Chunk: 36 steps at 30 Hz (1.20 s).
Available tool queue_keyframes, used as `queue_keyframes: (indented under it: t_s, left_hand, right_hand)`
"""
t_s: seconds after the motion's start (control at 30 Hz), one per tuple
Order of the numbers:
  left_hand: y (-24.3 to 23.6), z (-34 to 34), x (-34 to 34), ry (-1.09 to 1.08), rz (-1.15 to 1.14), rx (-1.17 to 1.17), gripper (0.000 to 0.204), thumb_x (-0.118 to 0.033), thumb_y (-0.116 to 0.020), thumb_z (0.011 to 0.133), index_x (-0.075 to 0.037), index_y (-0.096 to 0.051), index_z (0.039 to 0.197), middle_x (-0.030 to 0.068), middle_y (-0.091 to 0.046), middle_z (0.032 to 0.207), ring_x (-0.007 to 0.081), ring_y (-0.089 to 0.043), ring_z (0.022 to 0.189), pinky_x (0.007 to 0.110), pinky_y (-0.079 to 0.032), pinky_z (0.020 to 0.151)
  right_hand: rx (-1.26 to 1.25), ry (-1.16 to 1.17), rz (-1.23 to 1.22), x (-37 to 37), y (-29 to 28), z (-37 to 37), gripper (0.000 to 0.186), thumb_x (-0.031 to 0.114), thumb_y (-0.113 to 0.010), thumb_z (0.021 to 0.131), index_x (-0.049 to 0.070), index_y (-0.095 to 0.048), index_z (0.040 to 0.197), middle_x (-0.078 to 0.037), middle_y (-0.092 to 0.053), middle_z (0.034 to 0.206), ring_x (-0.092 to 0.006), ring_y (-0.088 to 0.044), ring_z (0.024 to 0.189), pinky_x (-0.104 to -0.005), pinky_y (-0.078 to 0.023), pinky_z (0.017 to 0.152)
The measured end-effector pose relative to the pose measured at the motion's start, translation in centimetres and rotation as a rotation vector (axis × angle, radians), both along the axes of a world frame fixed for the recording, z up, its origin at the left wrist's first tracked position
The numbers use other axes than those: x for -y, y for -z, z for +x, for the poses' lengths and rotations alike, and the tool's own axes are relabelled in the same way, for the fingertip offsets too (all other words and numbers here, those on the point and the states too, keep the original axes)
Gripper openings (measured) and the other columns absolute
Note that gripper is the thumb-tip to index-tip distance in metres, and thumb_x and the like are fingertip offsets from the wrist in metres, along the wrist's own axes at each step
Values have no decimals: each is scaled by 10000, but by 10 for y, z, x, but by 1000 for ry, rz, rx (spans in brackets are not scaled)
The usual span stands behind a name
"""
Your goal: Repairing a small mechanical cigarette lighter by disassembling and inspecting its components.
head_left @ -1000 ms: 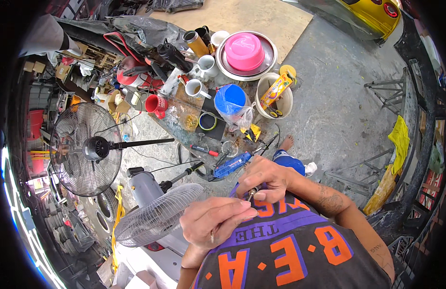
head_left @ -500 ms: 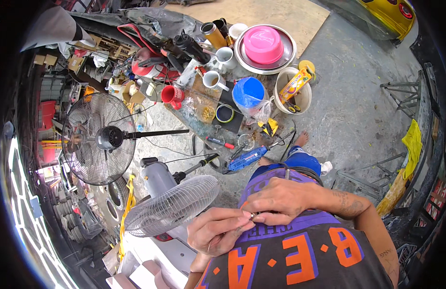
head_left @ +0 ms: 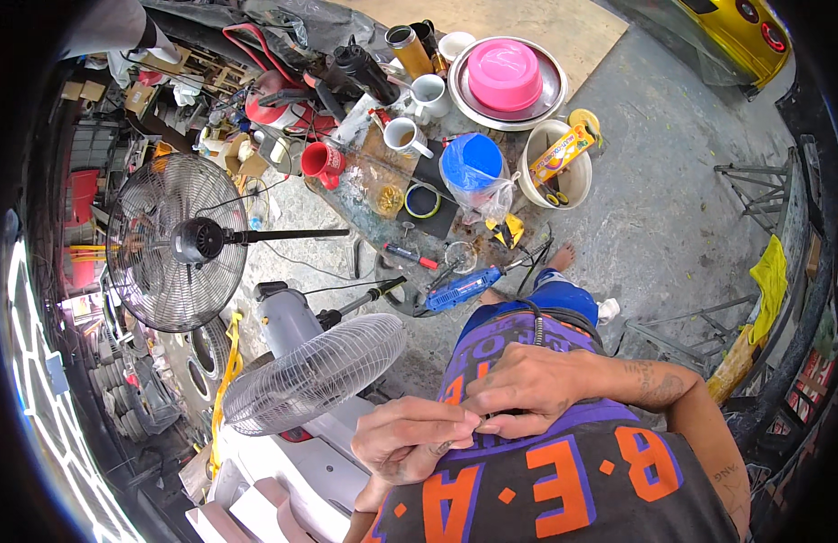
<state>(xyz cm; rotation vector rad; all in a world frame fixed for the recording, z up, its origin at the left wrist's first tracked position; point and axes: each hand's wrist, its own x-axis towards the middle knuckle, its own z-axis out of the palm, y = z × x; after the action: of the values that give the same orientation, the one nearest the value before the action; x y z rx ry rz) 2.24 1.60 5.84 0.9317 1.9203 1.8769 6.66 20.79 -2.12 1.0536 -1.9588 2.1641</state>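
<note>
Low in the head view, my left hand [head_left: 410, 439] and my right hand [head_left: 526, 385] meet over my dark shirt [head_left: 564, 489] with orange lettering. Both are closed, fingertips pinched together around something small that is mostly hidden. A dark ribbed cable [head_left: 537, 328] lies on my lap just above my right hand. Beyond my legs, a blue rotary tool [head_left: 459, 290] lies at the near edge of the cluttered bench [head_left: 364, 217], near a yellow-and-black tool [head_left: 507, 230] and a red-capped marker [head_left: 410, 254].
Two fans [head_left: 174, 240] [head_left: 315, 371] stand at my left, beside white panels [head_left: 283, 471]. The bench holds mugs [head_left: 403, 136], a pink tub [head_left: 505, 72], a blue container [head_left: 473, 163] and a bucket [head_left: 555, 172]. Metal stands [head_left: 672, 326] and a yellow cloth [head_left: 767, 290] are on the right.
Both hands have moved lower onto my shirt over the last second, and the small dark metallic piece seen between my fingertips is now mostly covered. The view has shifted a little.
</note>
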Motion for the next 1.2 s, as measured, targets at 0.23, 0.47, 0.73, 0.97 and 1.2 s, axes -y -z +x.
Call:
queue_keyframes:
  t_s: [0.23, 0.47, 0.73, 0.97, 1.2]
  left_hand:
    - [6, 3, 2, 63, 20, 38, 68, 47, -667, 839, 38, -709, 892, 195, -711, 884, 197, -713, 681, 274, -591, 571]
    - [25, -9, -1, 257, 252, -45, 112, 70, -675, 792, 50, -722, 891, 187, -710, 877, 201, -712, 673, 288, -591, 567]
    - [3, -3, 18, 111, -93, -206, 276, -28, -814, 695, -17, -721, 955, 129, -711, 918, 177, -704, 668, 250, -571, 563]
    - [-28, -2, 31, 153, -421, -516, 217, -113, -778, 757, -28, -691, 936, 81, -693, 904, 150, -667, 602, 263, -519, 462]
    - [-46, -16, 41, 398, -709, -614, 215, -140, -773, 770, -22, -625, 872, 30, -527, 684, 155, -572, 489, 285, -465, 417]
  right_hand:
    - [47, -114, -42, 0, 0, -1, 159, 184, -578, 925, 32, -591, 970, -109, -601, 682, -318, -574, 558, -398, -419, 472]
    - [95, -315, -198, 1, 1, -4, 136, 151, -558, 937, 16, -572, 941, -124, -555, 610, -320, -529, 508, -403, -365, 464]
    - [141, -280, -114, 1, -3, -5, 145, 151, -536, 951, 8, -532, 968, -141, -547, 605, -339, -531, 513, -419, -374, 473]
    - [163, -300, -18, 5, -7, -6, 172, 176, -534, 958, 11, -506, 922, -145, -542, 600, -343, -544, 525, -426, -385, 475]
    - [232, -385, 80, 2, -16, -10, 122, 153, -525, 959, 32, -541, 965, -123, -591, 680, -315, -572, 562, -403, -427, 490]
